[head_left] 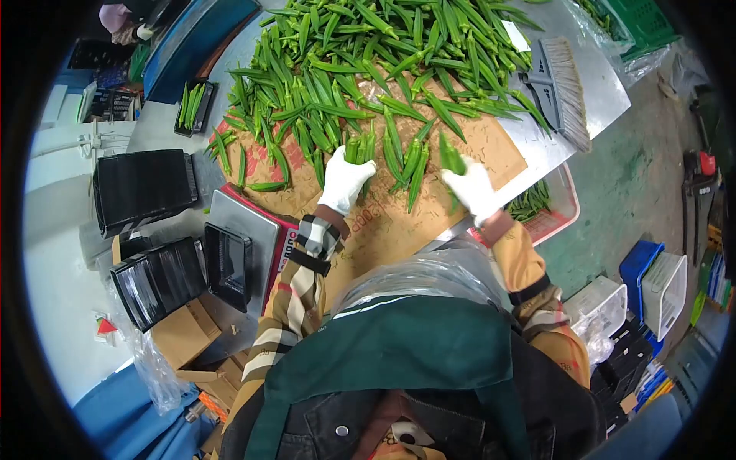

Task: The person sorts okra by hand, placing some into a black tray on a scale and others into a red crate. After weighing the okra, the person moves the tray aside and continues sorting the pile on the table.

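Both of my hands wear white gloves and are over a brown paper sheet (399,218) on the metal table. My left hand (346,182) is closed around a few upright green okra pods (359,149). To its right, my right hand (472,189) pinches okra (451,156), its tips pointing away from me. Several loose okra pods (415,162) lie on the paper between the hands. Beyond them spreads a large okra pile (383,50).
Left of me, a scale (259,222) carries a black tray (228,264), beside stacked black trays (146,188). A small tray of okra (194,107) stands farther back. At right lie a brush (563,92) and, below the table edge, a crate with okra (569,201). Another person (123,23) is at far left.
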Tool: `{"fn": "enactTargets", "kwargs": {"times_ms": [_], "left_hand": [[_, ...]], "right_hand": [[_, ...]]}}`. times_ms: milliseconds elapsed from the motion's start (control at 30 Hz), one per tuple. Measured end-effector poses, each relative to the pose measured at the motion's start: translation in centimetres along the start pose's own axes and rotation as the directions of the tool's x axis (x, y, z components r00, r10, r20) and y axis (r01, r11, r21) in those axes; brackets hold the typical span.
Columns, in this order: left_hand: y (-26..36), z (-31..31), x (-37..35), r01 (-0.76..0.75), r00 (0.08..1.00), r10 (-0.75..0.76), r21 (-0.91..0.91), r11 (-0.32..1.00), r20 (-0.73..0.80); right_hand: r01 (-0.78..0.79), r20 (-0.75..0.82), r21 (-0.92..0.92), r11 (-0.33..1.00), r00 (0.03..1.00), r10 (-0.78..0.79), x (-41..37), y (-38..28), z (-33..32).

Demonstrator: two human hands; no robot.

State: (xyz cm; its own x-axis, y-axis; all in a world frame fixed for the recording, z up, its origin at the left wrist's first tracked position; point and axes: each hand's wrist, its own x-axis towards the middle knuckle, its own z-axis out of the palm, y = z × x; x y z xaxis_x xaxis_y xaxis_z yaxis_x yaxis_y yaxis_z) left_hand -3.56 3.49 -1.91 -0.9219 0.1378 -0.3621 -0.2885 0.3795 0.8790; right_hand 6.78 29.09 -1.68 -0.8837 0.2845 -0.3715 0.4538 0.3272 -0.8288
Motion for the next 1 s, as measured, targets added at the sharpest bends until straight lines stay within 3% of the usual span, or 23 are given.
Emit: {"fn": "enactTargets", "kwargs": {"times_ms": [67, 133, 200, 300, 400, 433, 533, 600, 733, 867, 933, 1000], "left_hand": [[1.5, -0.2, -2.2, 0.084, 0.993, -0.06, -0.267, 0.96, 0.097], [1.6, -0.5, -3.6, 0.182, 0.977, -0.123, -0.374, 0.909, 0.175], [1.2, -1.1, -4.5, 0.315, 0.938, -0.204, -0.45, 0.836, 0.278], [1.8, -2.1, -5.7, 0.327, 0.927, -0.158, -0.526, 0.785, 0.34], [3.0, -3.3, -6.9, 0.353, 0.921, -0.147, -0.615, 0.705, 0.361], [3.3, -3.6, -7.2, 0.348, 0.926, -0.147, -0.638, 0.687, 0.347], [2.1, -4.5, -7.6, 0.4, 0.91, -0.185, -0.668, 0.627, 0.371], [2.8, -3.9, -7.9, 0.363, 0.927, -0.161, -0.696, 0.62, 0.34], [3.5, -2.8, -8.2, 0.362, 0.927, -0.163, -0.691, 0.626, 0.338], [3.1, -2.9, -8.6, 0.375, 0.922, -0.183, -0.669, 0.642, 0.341], [2.9, -3.2, -9.0, 0.381, 0.921, -0.196, -0.68, 0.626, 0.335], [2.5, -3.4, -9.2, 0.396, 0.916, -0.213, -0.691, 0.604, 0.339]], "right_hand": [[-0.069, 0.061, -0.045, 0.997, 0.996, 0.071, 0.9, -1.6, 2.7], [-0.08, -0.113, -0.296, 0.952, 0.992, 0.048, 1.8, -2.3, 6.4], [-0.075, -0.109, -0.388, 0.918, 0.993, 0.035, 1.9, -3.7, 7.3], [-0.023, -0.094, -0.492, 0.87, 0.995, -0.027, 2.7, -3.8, 7.5], [0.021, 0.05, -0.372, 0.928, 0.999, -0.002, 2.0, -4.5, 4.4], [-0.011, -0.032, -0.387, 0.922, 0.999, -0.002, 2.1, -4.9, 3.4], [0.091, -0.204, -0.386, 0.918, 0.962, -0.181, 4.6, -5.6, 0.6], [0.073, -0.264, -0.556, 0.828, 0.929, -0.259, 7.5, -5.3, 0.2], [0.085, -0.199, -0.721, 0.687, 0.925, -0.323, 10.0, -2.7, 0.7], [0.144, -0.223, -0.552, 0.821, 0.924, -0.312, 9.6, -1.5, -0.4], [0.259, -0.218, -0.122, 0.958, 0.935, -0.281, 9.3, -0.7, -1.9], [0.137, -0.056, 0.26, 0.956, 0.99, -0.126, 8.6, -0.8, -3.4]]}}
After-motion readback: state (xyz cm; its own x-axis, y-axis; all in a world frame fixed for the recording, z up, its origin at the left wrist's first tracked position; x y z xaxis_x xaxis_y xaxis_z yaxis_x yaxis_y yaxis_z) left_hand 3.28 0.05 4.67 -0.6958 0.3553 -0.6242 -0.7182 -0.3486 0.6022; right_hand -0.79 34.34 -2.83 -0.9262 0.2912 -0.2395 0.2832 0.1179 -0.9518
